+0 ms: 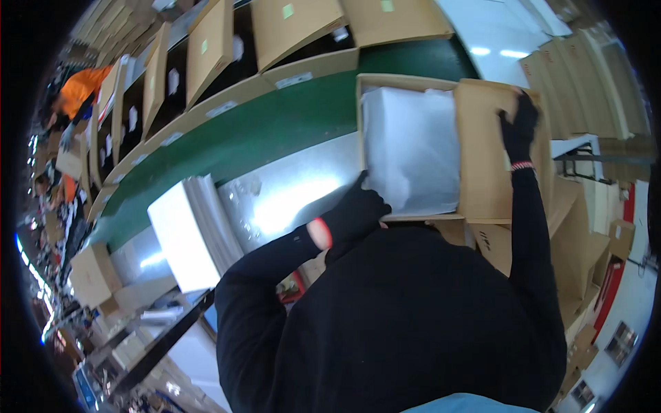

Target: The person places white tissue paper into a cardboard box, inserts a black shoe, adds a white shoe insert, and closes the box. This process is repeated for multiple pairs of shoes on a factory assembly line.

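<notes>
An opened cardboard box lies before me, its lid folded out to the right. A white, translucent-looking sheet covers what is inside, so the contents are hidden. My left hand, in a black glove with a red cuff, is at the box's near left corner. One finger stretches up along the left wall, the thumb apart from it. My right hand, gloved in black too, is over the inner face of the lid toward its far right. Its thumb stands away from the fingers, whose tips are slightly blurred.
Several opened cardboard boxes line the far side of a green conveyor belt. A stack of white panels stands left on the shiny metal table. Flat cartons lean at the right. A person in orange is far left.
</notes>
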`<action>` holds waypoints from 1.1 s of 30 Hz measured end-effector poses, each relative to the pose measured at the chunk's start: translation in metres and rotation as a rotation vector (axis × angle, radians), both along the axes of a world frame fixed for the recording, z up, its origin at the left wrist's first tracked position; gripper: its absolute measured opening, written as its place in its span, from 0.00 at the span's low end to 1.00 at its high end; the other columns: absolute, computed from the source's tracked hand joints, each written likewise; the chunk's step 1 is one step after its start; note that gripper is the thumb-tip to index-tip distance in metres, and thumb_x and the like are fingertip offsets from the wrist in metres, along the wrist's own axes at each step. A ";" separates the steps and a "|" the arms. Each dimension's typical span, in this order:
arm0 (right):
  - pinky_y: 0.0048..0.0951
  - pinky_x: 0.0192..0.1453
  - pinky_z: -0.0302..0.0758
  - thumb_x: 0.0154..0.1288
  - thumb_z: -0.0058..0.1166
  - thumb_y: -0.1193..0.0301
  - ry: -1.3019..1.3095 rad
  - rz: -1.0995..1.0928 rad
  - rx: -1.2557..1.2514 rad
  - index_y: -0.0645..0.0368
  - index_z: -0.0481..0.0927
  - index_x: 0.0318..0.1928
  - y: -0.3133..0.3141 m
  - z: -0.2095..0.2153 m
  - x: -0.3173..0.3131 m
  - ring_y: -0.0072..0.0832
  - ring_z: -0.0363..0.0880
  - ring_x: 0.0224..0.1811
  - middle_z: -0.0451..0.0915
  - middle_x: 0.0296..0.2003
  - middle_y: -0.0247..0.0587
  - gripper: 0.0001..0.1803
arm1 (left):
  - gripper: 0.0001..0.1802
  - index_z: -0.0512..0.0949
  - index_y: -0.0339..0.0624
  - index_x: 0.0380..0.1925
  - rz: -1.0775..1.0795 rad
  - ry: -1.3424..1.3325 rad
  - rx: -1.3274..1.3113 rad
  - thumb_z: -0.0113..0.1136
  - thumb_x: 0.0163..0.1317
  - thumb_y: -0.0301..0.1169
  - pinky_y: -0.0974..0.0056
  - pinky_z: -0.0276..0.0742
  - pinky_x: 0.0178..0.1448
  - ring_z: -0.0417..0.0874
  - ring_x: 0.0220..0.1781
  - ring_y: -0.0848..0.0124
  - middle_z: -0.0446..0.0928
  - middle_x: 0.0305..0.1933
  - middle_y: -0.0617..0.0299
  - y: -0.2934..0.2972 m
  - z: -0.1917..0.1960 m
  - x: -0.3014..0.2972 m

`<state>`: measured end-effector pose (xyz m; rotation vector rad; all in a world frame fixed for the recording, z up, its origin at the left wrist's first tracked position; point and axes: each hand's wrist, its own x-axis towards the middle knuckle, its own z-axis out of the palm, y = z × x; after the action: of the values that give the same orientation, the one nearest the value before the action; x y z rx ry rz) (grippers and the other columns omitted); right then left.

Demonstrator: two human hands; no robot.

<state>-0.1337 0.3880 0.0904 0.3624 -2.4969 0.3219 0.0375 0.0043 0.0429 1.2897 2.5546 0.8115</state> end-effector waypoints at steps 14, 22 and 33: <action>0.43 0.51 0.74 0.57 0.57 0.69 -0.257 -0.214 0.253 0.62 0.75 0.56 0.172 0.159 0.069 0.50 0.78 0.46 0.80 0.42 0.57 0.25 | 0.31 0.63 0.35 0.65 0.502 -0.842 0.542 0.53 0.70 0.43 0.66 0.76 0.46 0.81 0.41 0.72 0.77 0.52 0.54 0.017 -0.034 -0.053; 0.42 0.71 0.58 0.61 0.56 0.64 -0.869 -0.290 0.223 0.55 0.56 0.71 0.040 0.016 0.185 0.50 0.50 0.74 0.50 0.72 0.55 0.39 | 0.37 0.61 0.40 0.67 0.542 -0.926 0.636 0.45 0.69 0.56 0.67 0.75 0.42 0.82 0.41 0.71 0.73 0.58 0.53 0.056 -0.029 -0.099; 0.35 0.61 0.72 0.65 0.52 0.46 -0.535 -0.376 -2.007 0.57 0.63 0.66 0.120 -0.124 0.185 0.34 0.73 0.60 0.73 0.58 0.45 0.38 | 0.43 0.60 0.41 0.64 0.521 -1.030 0.444 0.60 0.58 0.57 0.66 0.78 0.24 0.84 0.26 0.68 0.78 0.45 0.52 0.169 -0.041 -0.199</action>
<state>0.0512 0.5084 -0.0333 -1.0494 -1.3490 2.4686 -0.1612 0.1734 0.0023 0.0770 1.8508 1.6485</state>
